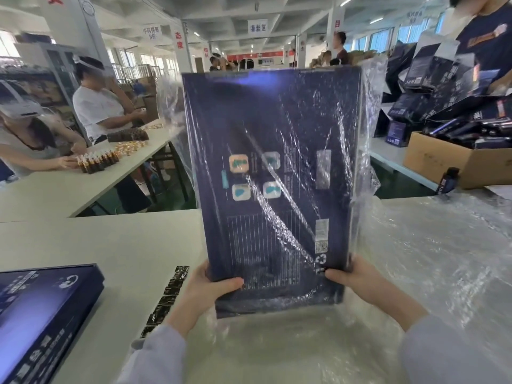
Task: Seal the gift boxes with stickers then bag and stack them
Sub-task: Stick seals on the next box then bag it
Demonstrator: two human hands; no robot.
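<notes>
Clamping the bottom corners of the gift box (277,176), the left grip (210,289) and right grip (357,281) each curl round an edge, thumbs on the printed face, fingers hidden behind. The box stands upright at the centre of the frame, above the near edge of the counter (110,245). It is already inside a clear bag (370,128), whose loose film billows along its right side. Bagging looks like the step in hand. Next, I judge, the slack film needs drawing snug and the box laying flat to stack. A sticker strip (166,297) and a second box (41,314) lie at lower left; spare bags (432,259) cover the lower right.
</notes>
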